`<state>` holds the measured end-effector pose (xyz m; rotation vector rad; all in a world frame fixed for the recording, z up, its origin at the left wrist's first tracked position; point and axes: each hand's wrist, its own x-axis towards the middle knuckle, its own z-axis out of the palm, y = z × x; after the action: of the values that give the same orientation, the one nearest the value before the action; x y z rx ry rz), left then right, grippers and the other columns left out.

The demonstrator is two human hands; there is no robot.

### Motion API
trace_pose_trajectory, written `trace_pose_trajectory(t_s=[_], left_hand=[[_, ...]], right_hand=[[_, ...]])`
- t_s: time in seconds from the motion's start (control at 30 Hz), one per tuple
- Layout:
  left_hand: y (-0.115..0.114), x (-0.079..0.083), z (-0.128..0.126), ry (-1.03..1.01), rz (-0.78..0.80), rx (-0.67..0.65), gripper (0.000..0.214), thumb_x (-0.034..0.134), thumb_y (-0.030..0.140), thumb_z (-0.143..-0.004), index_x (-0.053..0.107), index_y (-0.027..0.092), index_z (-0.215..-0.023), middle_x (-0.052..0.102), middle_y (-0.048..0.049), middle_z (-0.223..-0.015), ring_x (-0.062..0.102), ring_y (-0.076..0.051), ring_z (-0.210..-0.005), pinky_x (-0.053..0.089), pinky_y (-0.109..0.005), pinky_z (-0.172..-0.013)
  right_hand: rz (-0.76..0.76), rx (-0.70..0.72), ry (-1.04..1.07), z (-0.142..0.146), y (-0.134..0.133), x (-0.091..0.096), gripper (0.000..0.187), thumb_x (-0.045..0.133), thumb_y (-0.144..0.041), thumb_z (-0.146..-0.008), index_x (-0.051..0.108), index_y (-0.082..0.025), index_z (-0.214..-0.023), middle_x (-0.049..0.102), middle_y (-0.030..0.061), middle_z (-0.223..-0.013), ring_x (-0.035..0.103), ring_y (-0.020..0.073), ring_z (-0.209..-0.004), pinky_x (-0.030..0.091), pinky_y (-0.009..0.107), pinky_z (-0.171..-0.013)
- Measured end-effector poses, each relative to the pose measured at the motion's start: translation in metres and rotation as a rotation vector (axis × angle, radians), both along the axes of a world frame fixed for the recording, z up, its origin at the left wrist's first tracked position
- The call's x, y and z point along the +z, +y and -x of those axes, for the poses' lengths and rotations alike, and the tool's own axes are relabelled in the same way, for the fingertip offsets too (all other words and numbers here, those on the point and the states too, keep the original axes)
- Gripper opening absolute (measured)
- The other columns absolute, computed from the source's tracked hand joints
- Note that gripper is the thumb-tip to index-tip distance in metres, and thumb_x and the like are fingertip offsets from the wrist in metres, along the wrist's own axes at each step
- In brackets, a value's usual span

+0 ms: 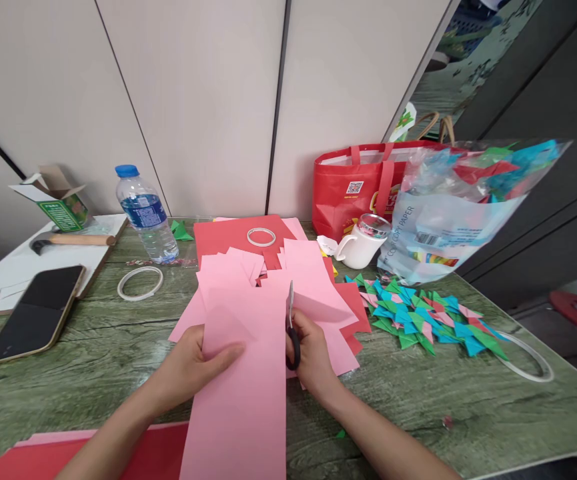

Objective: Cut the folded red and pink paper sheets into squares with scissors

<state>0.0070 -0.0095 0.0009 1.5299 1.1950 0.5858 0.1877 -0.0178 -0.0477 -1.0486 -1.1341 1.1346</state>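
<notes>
A long pink sheet of paper is gripped by my left hand, its thumb on top and its fingers underneath. My right hand is closed around a pair of scissors with black handles. The scissors point away from me at the sheet's right edge, and part of them is hidden behind the paper. Beyond and beneath lie loose pink paper pieces over red paper. A roll of white tape rests on the red paper.
Folded paper pieces in several colours lie right, beside a white mug, a red bag and a filled plastic bag. A water bottle, tape ring, phone, hammer and small box are left.
</notes>
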Motion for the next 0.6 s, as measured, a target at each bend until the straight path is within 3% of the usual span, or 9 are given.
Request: trace_pose_trajectory(t_s=[0.1, 0.27, 0.37, 0.47, 0.53, 0.6], left_hand=[[0.004, 0.000, 0.001, 0.002, -0.031, 0.078, 0.028, 0.057, 0.042, -0.072, 0.061, 0.014, -0.071, 0.066, -0.0033, -0.068, 0.059, -0.017, -0.057, 0.046, -0.023, -0.045], [0.013, -0.004, 0.004, 0.070, -0.210, 0.289, 0.031, 0.057, 0.044, -0.070, 0.060, 0.013, -0.071, 0.066, -0.0053, -0.070, 0.058, -0.019, -0.058, 0.044, -0.023, -0.042], [0.020, -0.005, 0.010, 0.034, -0.293, 0.292, 0.033, 0.057, 0.045, -0.071, 0.059, 0.013, -0.074, 0.066, -0.0055, -0.072, 0.059, -0.019, -0.061, 0.047, -0.025, -0.047], [0.033, 0.001, 0.027, -0.032, -0.396, 0.327, 0.041, 0.045, 0.046, -0.079, 0.053, 0.015, -0.104, 0.068, -0.0047, -0.077, 0.063, -0.020, -0.068, 0.051, -0.031, -0.062], [0.043, 0.007, 0.049, 0.136, -0.546, 0.504, 0.042, 0.035, 0.043, -0.083, 0.046, 0.015, -0.113, 0.067, -0.0076, -0.088, 0.063, -0.021, -0.081, 0.049, -0.034, -0.074], [0.053, 0.014, 0.078, 0.556, -0.708, 0.636, 0.042, 0.037, 0.042, -0.082, 0.044, 0.013, -0.113, 0.060, -0.0125, -0.105, 0.056, -0.027, -0.099, 0.042, -0.039, -0.086]], right_hand=[[-0.009, 0.024, -0.018, -0.003, -0.001, 0.007, 0.006, 0.052, -0.024, -0.074, 0.049, -0.019, -0.073, 0.040, -0.0075, -0.051, 0.033, 0.0064, -0.042, 0.026, 0.018, -0.040], [0.000, 0.176, 0.034, 0.001, -0.008, 0.009, 0.030, 0.063, -0.027, -0.068, 0.045, -0.021, -0.091, 0.046, -0.0053, -0.065, 0.038, 0.0073, -0.049, 0.030, 0.018, -0.044], [-0.057, 0.059, -0.074, 0.007, -0.012, 0.006, 0.027, 0.063, -0.019, -0.069, 0.045, -0.021, -0.088, 0.048, -0.0051, -0.066, 0.044, 0.0084, -0.054, 0.035, 0.020, -0.048], [-0.245, -0.090, -0.227, 0.007, -0.018, 0.010, 0.016, 0.059, -0.016, -0.072, 0.047, -0.021, -0.081, 0.051, -0.0038, -0.066, 0.048, 0.0095, -0.056, 0.039, 0.022, -0.053], [-0.391, -0.157, -0.323, 0.003, -0.023, 0.019, 0.014, 0.058, -0.014, -0.073, 0.050, -0.021, -0.082, 0.053, -0.0034, -0.064, 0.050, 0.0101, -0.054, 0.040, 0.023, -0.052], [-0.534, -0.235, -0.389, -0.005, -0.026, 0.033, 0.014, 0.058, -0.013, -0.074, 0.053, -0.021, -0.084, 0.054, -0.0024, -0.064, 0.050, 0.0110, -0.054, 0.041, 0.024, -0.053]])
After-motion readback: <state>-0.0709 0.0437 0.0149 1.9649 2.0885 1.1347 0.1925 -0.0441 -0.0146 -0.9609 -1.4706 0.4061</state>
